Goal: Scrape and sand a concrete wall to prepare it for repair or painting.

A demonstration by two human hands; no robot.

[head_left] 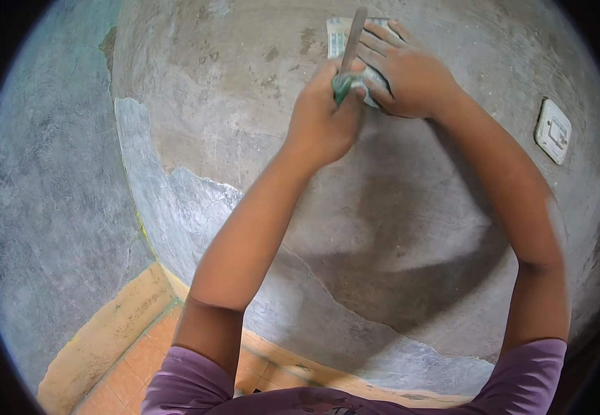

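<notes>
My left hand is raised in front of the grey wall, its fingers closed round the green handle of a knife. The long, dull grey blade points upward and has a blunt tip. Beside it, my right hand lies spread against a whitish sheet of paper with a printed blue-green pattern. The sheet rests on the wall, and both hands cover much of it. Part of the handle is hidden by my left fingers.
A white wall switch is to the right of my right forearm. The plaster wall is patchy, with paler grey low down. A bluish wall meets it at the left corner. Orange floor tiles and a yellowish skirting show below.
</notes>
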